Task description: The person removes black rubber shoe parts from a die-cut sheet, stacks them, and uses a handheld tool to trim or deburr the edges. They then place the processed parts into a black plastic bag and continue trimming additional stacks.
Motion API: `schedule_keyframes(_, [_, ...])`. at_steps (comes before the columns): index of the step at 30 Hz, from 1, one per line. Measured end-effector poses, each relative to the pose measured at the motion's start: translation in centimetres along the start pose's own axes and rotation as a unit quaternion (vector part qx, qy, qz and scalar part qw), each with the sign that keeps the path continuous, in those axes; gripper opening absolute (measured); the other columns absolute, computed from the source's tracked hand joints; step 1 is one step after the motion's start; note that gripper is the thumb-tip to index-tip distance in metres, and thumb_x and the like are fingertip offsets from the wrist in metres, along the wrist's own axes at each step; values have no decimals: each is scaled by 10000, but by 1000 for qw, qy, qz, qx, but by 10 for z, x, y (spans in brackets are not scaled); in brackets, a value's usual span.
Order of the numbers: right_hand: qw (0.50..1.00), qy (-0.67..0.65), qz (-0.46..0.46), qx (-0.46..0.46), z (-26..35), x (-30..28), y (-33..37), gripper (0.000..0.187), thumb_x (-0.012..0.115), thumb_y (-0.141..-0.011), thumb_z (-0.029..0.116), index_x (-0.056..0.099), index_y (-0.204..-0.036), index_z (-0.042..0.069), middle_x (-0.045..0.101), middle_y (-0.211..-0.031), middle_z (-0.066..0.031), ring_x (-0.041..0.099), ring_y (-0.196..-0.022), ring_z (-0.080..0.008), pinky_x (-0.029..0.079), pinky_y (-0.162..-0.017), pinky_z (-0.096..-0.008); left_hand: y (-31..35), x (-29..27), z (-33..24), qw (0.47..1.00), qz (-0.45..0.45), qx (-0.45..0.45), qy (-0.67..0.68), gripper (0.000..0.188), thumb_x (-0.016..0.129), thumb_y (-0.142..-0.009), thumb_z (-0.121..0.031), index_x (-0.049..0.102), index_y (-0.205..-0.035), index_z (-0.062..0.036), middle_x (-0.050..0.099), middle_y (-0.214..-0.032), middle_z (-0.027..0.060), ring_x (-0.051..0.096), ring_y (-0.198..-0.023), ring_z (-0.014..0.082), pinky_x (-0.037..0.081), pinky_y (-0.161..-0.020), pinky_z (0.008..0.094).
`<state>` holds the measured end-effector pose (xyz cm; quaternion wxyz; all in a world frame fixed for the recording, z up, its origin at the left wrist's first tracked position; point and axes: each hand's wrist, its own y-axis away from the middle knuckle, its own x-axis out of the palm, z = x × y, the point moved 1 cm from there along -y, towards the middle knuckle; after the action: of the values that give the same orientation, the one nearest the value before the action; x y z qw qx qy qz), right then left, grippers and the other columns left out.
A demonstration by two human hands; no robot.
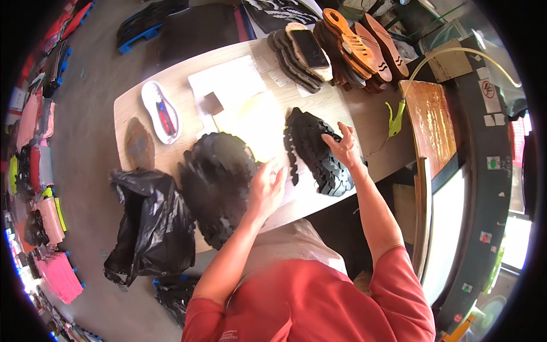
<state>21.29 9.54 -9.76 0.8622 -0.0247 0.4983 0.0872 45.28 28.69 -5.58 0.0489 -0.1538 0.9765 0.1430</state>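
Observation:
My left hand (266,189) is at the right edge of a tall stack of black treaded shoe soles (219,176); its fingers are extended, and whether they touch the stack cannot be made out. A smaller stack of black treaded soles (319,145) lies to the right on the table. Over that stack's right side my right hand (345,147) spreads its fingers, the fingertips at its upper edge. One thin black piece (292,157) lies along the smaller stack's left side. Neither hand grips anything that shows.
A black plastic bag (151,222) hangs at the table's left edge. A white shoe sole (162,112) lies behind it. Stacked soles with a phone (309,48) and orange-brown sole pieces (348,43) stand at the back. A green air blow gun (395,118) hangs at the right.

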Motion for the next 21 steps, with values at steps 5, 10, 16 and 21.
schedule_keyframes(5, [990, 62, 130, -12, -15, 5, -25, 1085, 844, -790, 618, 469, -1528, -84, 541, -1469, -323, 508, -1400, -449, 450, -1160, -470, -74, 105, 56, 959, -174, -13, -225, 669, 684, -1007, -378, 500, -1459, 79, 598, -1355, 326, 569, -1255, 494, 437, -1113, 546])
schedule_keyframes(10, [981, 64, 181, 2, 1, 1, -35, 1028, 873, -740, 619, 563, -1435, -72, 588, -1399, -306, 546, -1341, -447, 469, -1135, -474, -91, 122, 60, 956, -215, -136, -149, 658, 703, -993, -415, 534, -1418, 58, 623, -1328, 293, 643, -1143, 402, 504, -988, 502])
schedule_keyframes(16, [960, 39, 276, 18, 6, -8, -56, 948, 901, -699, 607, 632, -1336, -43, 627, -1335, -278, 579, -1286, -438, 489, -1101, -474, -87, 139, 53, 971, -161, -117, -129, 407, 594, -1057, -361, 702, -1155, 19, 671, -783, 232, 705, -809, 388, 525, -782, 470])
schedule_keyframes(21, [982, -30, 185, -24, -5, -4, -33, 887, 885, -767, 560, 623, -1380, -23, 584, -1410, -262, 517, -1354, -425, 442, -1154, -468, -73, 147, 74, 939, -305, -154, -48, 352, 656, -1053, -310, 737, -1136, 23, 686, -743, 126, 711, -779, 289, 544, -795, 404])
